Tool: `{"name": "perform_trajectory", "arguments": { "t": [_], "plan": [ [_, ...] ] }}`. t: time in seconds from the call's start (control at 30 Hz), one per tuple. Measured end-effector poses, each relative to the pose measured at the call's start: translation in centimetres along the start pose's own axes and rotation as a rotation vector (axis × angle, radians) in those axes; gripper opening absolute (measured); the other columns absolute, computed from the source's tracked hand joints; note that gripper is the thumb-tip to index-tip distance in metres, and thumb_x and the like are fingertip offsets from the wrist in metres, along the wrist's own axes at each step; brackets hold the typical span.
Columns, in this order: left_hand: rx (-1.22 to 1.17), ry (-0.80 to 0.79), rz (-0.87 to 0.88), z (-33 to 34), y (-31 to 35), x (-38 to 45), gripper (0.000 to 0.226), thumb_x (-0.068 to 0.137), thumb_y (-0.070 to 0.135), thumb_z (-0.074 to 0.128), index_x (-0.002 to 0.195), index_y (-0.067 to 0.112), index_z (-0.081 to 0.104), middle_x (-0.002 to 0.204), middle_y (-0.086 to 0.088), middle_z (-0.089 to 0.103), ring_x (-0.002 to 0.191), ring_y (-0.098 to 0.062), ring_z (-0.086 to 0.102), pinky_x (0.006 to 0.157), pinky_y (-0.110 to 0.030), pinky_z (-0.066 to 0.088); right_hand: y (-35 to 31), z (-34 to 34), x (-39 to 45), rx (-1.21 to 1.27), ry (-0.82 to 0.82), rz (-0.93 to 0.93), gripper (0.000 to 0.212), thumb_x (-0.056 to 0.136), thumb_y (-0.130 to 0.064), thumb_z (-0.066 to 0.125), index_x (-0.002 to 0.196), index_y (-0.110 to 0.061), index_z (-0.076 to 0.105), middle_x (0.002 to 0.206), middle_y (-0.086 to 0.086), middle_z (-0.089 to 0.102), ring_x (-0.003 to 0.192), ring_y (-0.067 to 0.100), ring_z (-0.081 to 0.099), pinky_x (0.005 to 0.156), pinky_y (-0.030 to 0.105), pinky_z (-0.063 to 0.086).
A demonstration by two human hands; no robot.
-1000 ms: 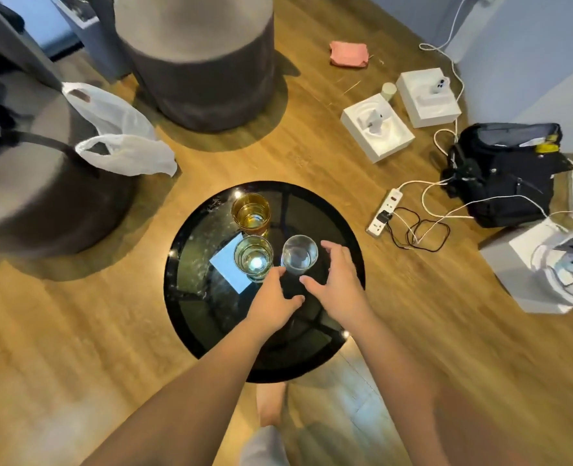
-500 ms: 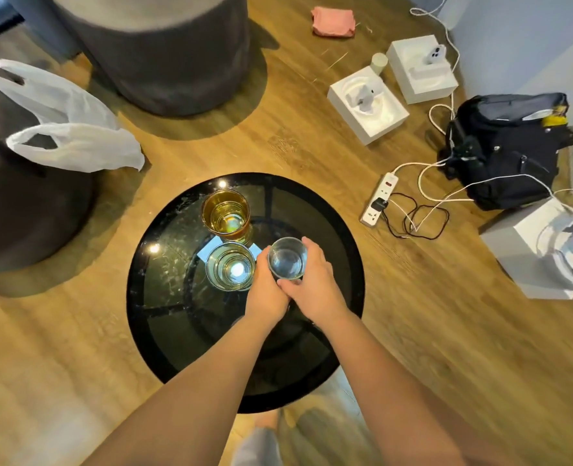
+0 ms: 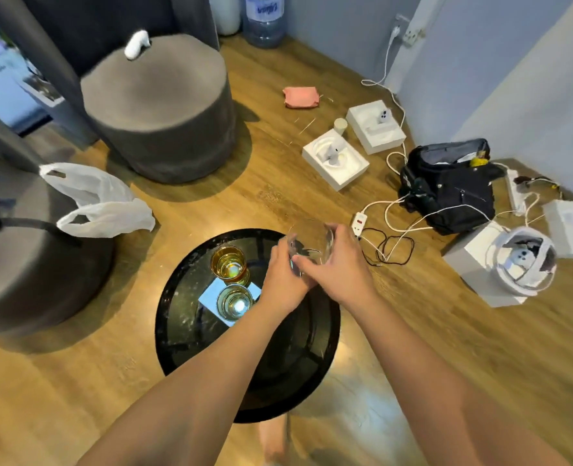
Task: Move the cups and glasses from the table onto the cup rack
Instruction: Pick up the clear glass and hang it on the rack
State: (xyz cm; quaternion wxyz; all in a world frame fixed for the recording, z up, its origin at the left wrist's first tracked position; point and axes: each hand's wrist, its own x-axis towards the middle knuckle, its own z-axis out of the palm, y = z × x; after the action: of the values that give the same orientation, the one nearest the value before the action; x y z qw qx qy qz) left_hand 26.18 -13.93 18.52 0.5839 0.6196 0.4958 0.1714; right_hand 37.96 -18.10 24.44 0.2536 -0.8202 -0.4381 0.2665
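Clear glass (image 3: 310, 242) held above the far right edge of the round black glass table (image 3: 184, 327), tilted and blurred. Left hand (image 3: 283, 280) and right hand (image 3: 337, 269) both wrap its lower part, fingers closed on it. Amber glass (image 3: 229, 265) and greenish glass (image 3: 235, 302) stand on the table just left of the hands, the greenish one on a pale blue card (image 3: 209, 294).

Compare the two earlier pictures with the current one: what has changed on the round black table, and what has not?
Both hands, the left hand and the right hand, closed around the clear glass and lifted it off the table, up and away from the person. The amber glass and the greenish glass kept their places, the greenish one on the pale card.
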Motion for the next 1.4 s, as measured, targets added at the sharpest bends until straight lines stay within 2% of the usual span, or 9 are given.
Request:
{"name": "perform_trajectory", "arguments": {
  "t": [0.2, 0.33, 0.4, 0.5, 0.67, 0.83, 0.97, 1.07, 1.4],
  "plan": [
    [-0.131, -0.030, 0.206, 0.4, 14.2, -2.8, 0.089, 0.076, 0.004, 0.085, 0.142, 0.033, 0.033, 0.134, 0.010, 0.048, 0.129, -0.017, 0.053, 0.105, -0.037, 0.051, -7.2, -12.9, -2.0, 0.268, 0.232, -0.062, 0.083, 0.071, -0.057, 0.081, 0.136, -0.022, 0.045, 0.131, -0.006, 0.045, 0.126, 0.013, 0.044, 0.104, 0.034, 0.043],
    [-0.127, -0.055, 0.372, 1.6, 24.4, -6.2, 0.087, 0.080, 0.008, 0.084, 0.150, 0.026, 0.037, 0.126, 0.018, 0.057, 0.110, 0.003, 0.063, 0.094, -0.020, 0.051, -10.2, -22.2, -5.6, 0.424, 0.363, -0.145, 0.081, 0.075, -0.057, 0.078, 0.140, -0.026, 0.043, 0.129, -0.009, 0.041, 0.125, 0.011, 0.046, 0.107, 0.035, 0.044],
    [-0.158, -0.090, 0.413, 2.5, 28.7, -8.3, 0.075, 0.083, 0.011, 0.080, 0.142, 0.037, 0.042, 0.126, 0.012, 0.059, 0.105, -0.003, 0.068, 0.090, -0.027, 0.057, -10.7, -26.1, -7.8, 0.431, 0.398, -0.182, 0.083, 0.078, -0.054, 0.077, 0.145, -0.024, 0.038, 0.134, -0.008, 0.039, 0.126, 0.012, 0.046, 0.109, 0.038, 0.044],
    [-0.168, -0.178, 0.478, 5.1, 34.0, -12.0, 0.091, 0.070, 0.010, 0.086, 0.139, 0.047, 0.038, 0.138, -0.001, 0.054, 0.126, -0.023, 0.059, 0.088, -0.038, 0.061, -10.4, -31.6, -11.8, 0.410, 0.377, -0.188, 0.089, 0.080, -0.049, 0.077, 0.151, -0.025, 0.028, 0.146, 0.000, 0.041, 0.128, 0.016, 0.049, 0.106, 0.035, 0.046],
    [-0.110, -0.325, 0.576, 9.2, 38.7, -17.4, 0.087, 0.080, 0.006, 0.083, 0.138, 0.044, 0.031, 0.142, -0.005, 0.048, 0.122, -0.019, 0.059, 0.071, -0.021, 0.059, -8.9, -38.6, -17.5, 0.428, 0.381, -0.182, 0.087, 0.078, -0.054, 0.077, 0.145, -0.026, 0.029, 0.131, -0.003, 0.052, 0.120, 0.021, 0.058, 0.101, 0.045, 0.052],
    [-0.016, -0.306, 0.623, 11.9, 41.5, -22.0, 0.084, 0.089, 0.009, 0.077, 0.150, 0.033, 0.023, 0.133, 0.002, 0.044, 0.103, -0.002, 0.057, 0.062, -0.007, 0.051, -7.7, -41.9, -21.9, 0.444, 0.505, -0.196, 0.076, 0.083, -0.049, 0.075, 0.141, -0.024, 0.032, 0.125, 0.000, 0.054, 0.114, 0.018, 0.056, 0.081, 0.021, 0.048],
    [0.158, -0.234, 0.727, 12.9, 41.9, -24.4, 0.102, 0.076, 0.024, 0.088, 0.150, 0.036, 0.018, 0.149, -0.003, 0.041, 0.134, -0.023, 0.048, 0.103, -0.037, 0.053, -6.9, -43.0, -24.6, 0.412, 0.532, -0.212, 0.077, 0.083, -0.052, 0.072, 0.142, -0.023, 0.030, 0.124, -0.001, 0.053, 0.110, 0.015, 0.056, 0.074, 0.015, 0.043],
    [0.206, -0.257, 0.742, 13.3, 42.5, -25.9, 0.101, 0.078, 0.026, 0.086, 0.152, 0.035, 0.017, 0.154, -0.004, 0.038, 0.138, -0.026, 0.045, 0.106, -0.049, 0.051, -6.5, -43.4, -26.3, 0.374, 0.570, -0.206, 0.077, 0.084, -0.052, 0.072, 0.141, -0.024, 0.028, 0.123, -0.002, 0.051, 0.110, 0.017, 0.058, 0.073, 0.015, 0.044],
    [0.336, -0.344, 0.936, 14.1, 46.5, -26.4, 0.099, 0.075, 0.026, 0.088, 0.145, 0.028, 0.018, 0.135, -0.007, 0.053, 0.116, -0.020, 0.058, 0.088, -0.027, 0.052, -7.0, -46.0, -28.0, 0.350, 0.717, -0.150, 0.078, 0.082, -0.055, 0.072, 0.137, -0.024, 0.026, 0.122, -0.001, 0.050, 0.111, 0.019, 0.058, 0.082, 0.022, 0.049]
  ]
}}
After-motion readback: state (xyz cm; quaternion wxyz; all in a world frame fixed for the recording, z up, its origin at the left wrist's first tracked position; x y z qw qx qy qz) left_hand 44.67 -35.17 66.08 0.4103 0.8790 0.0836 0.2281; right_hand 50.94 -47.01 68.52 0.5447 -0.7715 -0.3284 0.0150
